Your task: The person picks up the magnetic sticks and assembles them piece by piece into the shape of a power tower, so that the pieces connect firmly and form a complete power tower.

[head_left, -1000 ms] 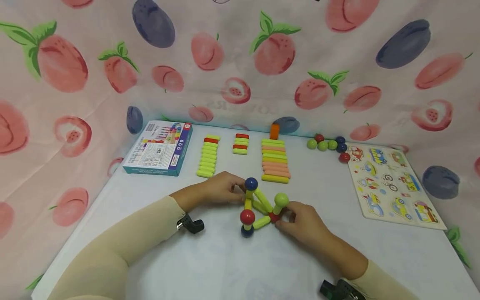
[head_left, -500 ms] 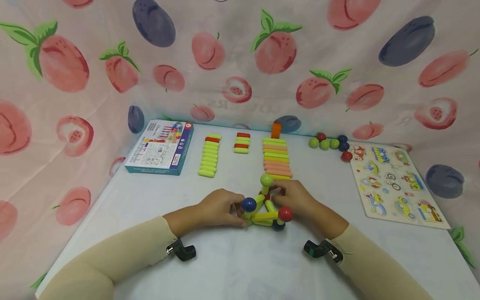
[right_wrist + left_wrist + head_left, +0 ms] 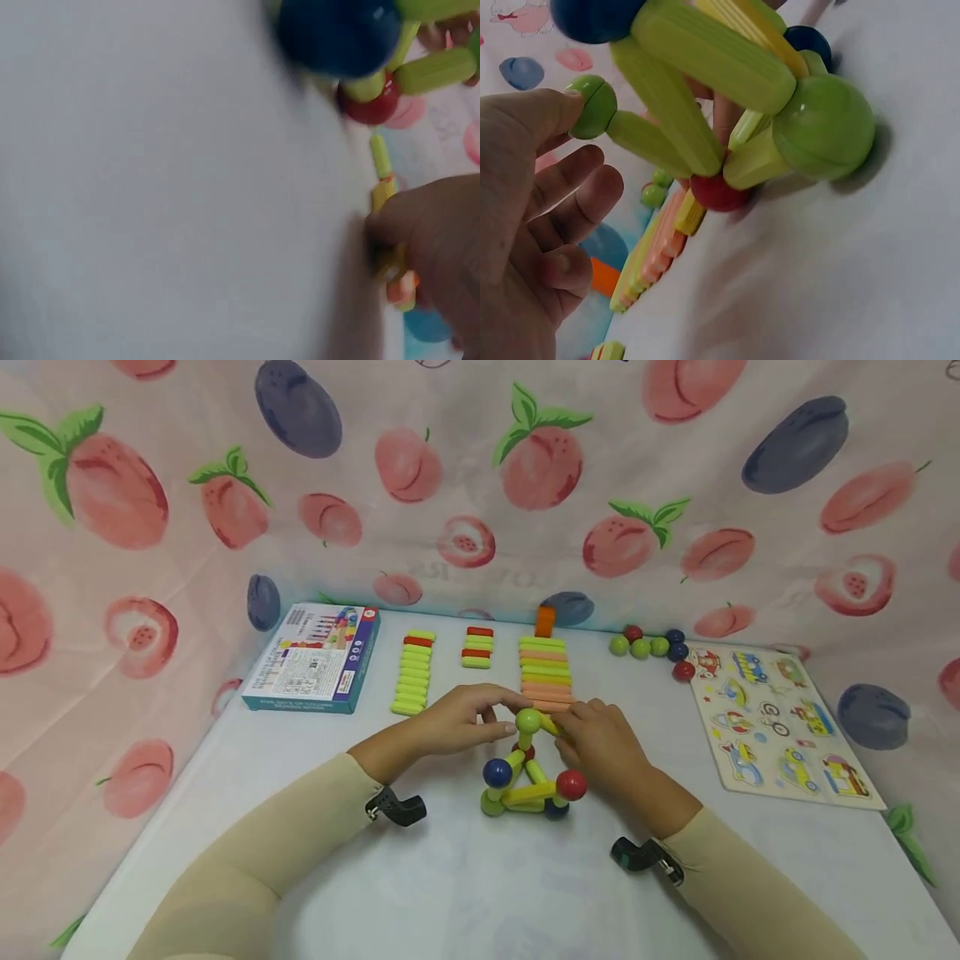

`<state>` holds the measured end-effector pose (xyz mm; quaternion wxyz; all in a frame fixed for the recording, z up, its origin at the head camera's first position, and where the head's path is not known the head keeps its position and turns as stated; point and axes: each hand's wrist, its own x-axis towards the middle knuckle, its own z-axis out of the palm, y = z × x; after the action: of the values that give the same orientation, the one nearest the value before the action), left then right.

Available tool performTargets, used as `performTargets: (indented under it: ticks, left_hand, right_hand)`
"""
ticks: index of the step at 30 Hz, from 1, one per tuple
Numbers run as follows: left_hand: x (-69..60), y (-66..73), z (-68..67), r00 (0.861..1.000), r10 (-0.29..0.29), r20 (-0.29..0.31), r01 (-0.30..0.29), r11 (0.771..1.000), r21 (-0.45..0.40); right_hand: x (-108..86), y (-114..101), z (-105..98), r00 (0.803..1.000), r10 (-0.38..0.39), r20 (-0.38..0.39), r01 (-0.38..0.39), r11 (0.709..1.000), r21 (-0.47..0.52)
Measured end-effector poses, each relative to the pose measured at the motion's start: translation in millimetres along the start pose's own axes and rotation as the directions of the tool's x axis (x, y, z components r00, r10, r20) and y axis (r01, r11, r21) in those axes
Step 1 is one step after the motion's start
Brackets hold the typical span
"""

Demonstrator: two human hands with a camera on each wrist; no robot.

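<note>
A frame of toy balls and sticks stands on the white table, built from lime sticks [image 3: 712,56], a yellow stick [image 3: 528,793] and balls: a blue ball [image 3: 497,773], a red ball [image 3: 572,785], a green ball [image 3: 528,721] on top of an upright stick. My left hand [image 3: 465,718] pinches that green top ball [image 3: 594,106] between thumb and index finger, its other fingers loosely bent. My right hand [image 3: 603,747], just right of the ball, grips a loose yellow stick [image 3: 548,723], its far end hidden under the fingers. Blur softens the right wrist view.
Behind the hands lie rows of sticks [image 3: 545,670], more sticks [image 3: 412,672] and a short row [image 3: 477,647]. An orange block [image 3: 545,621] stands at the back. Loose balls [image 3: 640,648] and a puzzle board [image 3: 780,727] are right, a box [image 3: 311,656] left.
The frame was turned on the table and now stands still. My left hand moved from its lower left corner up to the green top ball. My right hand took the yellow stick from the row.
</note>
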<state>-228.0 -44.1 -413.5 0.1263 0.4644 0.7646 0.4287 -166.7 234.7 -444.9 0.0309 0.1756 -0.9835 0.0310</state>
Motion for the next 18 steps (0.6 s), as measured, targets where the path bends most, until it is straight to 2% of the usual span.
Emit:
performTargets:
  ticks: [2, 4, 5, 6, 7, 9, 10, 11, 12, 13, 15, 18]
  left_hand:
    - [3.7, 1.1, 3.7, 1.0, 0.009, -0.001, -0.009, 1.0, -0.011]
    - [5.8, 1.5, 6.9, 1.0, 0.003, -0.007, -0.003, 1.0, -0.028]
    - [6.6, 1.7, 8.3, 1.0, -0.005, -0.007, 0.005, 0.999, -0.041]
    - [7.1, 2.2, 9.6, 1.0, -0.009, -0.008, 0.009, 0.999, -0.051]
    - [8.1, 2.4, 10.7, 1.0, -0.015, -0.01, 0.014, 0.998, -0.056]
    - [9.6, 1.6, 12.6, 1.0, -0.014, -0.007, 0.013, 0.998, -0.067]
    - [10.3, 1.0, 13.3, 1.0, -0.011, -0.005, 0.011, 0.998, -0.068]
    - [10.6, 0.6, 13.9, 1.0, -0.009, -0.002, 0.009, 0.998, -0.068]
    - [10.9, 0.2, 14.1, 1.0, -0.001, -0.005, 0.001, 0.998, -0.06]
    - [10.9, -0.1, 14.2, 1.0, 0.0, -0.008, 0.0, 0.998, -0.055]
    - [10.3, -0.3, 14.0, 1.0, 0.002, -0.017, -0.003, 0.999, -0.05]
    - [9.8, -0.3, 13.9, 1.0, 0.004, -0.027, -0.005, 0.999, -0.054]
  right_hand:
    - [-1.1, -0.8, -4.6, 0.998, 0.039, 0.041, -0.041, 0.998, 0.046]
    - [-5.2, -0.5, -9.4, 0.99, 0.108, 0.093, -0.12, 0.984, 0.132]
    - [-8.1, -0.4, -11.8, 0.98, 0.155, 0.128, -0.18, 0.961, 0.212]
    - [-11.4, -0.1, -13.9, 0.966, 0.202, 0.163, -0.245, 0.919, 0.309]
    - [-15.3, 0.3, -16.1, 0.949, 0.245, 0.197, -0.308, 0.852, 0.424]
    - [-24.3, 0.4, -19.0, 0.922, 0.296, 0.249, -0.386, 0.676, 0.628]
    - [-28.4, 0.1, -19.8, 0.916, 0.296, 0.269, -0.397, 0.582, 0.71]
    - [-32.0, -0.4, -19.6, 0.917, 0.281, 0.283, -0.392, 0.506, 0.768]
    - [-35.1, -1.2, -19.1, 0.926, 0.245, 0.287, -0.371, 0.453, 0.81]
    - [-37.7, -2.5, -18.5, 0.937, 0.2, 0.287, -0.347, 0.418, 0.839]
    - [-40.3, -5.2, -17.0, 0.955, 0.105, 0.276, -0.294, 0.417, 0.86]
    - [-38.9, -8.4, -15.3, 0.961, 0.011, 0.276, -0.254, 0.427, 0.868]
